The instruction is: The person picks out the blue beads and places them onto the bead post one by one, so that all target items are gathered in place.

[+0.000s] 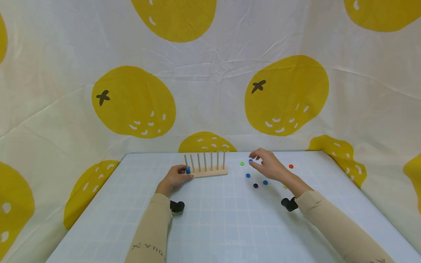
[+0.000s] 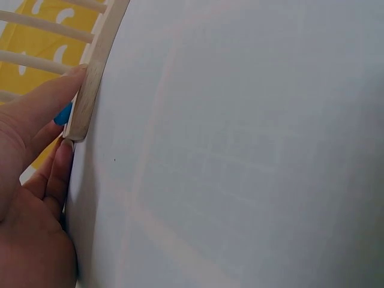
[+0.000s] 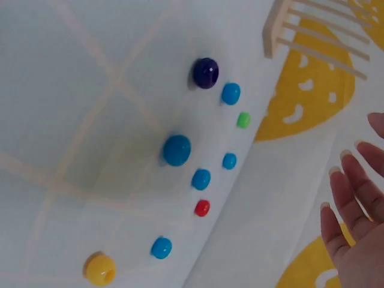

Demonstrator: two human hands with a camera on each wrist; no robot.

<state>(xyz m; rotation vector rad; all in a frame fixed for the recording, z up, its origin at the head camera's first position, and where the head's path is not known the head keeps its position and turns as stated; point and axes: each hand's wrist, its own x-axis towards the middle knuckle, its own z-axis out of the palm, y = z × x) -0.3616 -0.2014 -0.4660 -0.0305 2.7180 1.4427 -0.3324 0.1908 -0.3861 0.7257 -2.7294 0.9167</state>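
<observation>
A wooden peg rack point(image 1: 210, 172) with several upright pegs stands toward the back of the table. My left hand point(image 1: 174, 178) grips the left end of its base; in the left wrist view the thumb lies along the base point(image 2: 93, 90) and fingertips touch its end. A blue bead point(image 1: 188, 170) sits low on the leftmost peg, partly covered by the fingers. Above the loose beads hovers my right hand point(image 1: 270, 168), its fingers spread and loosely bent, holding nothing. Below it lie a dark purple bead point(image 3: 206, 73), several blue beads point(image 3: 177, 150) and a red bead point(image 3: 203, 208).
Also among the scattered beads are a green bead point(image 1: 242, 163), a yellow bead point(image 3: 101, 270) and an orange-red bead point(image 1: 291, 166) farther right. A pale checked cloth covers the table point(image 1: 210, 219). Behind its back edge hangs a curtain point(image 1: 210, 102) with yellow fruit shapes.
</observation>
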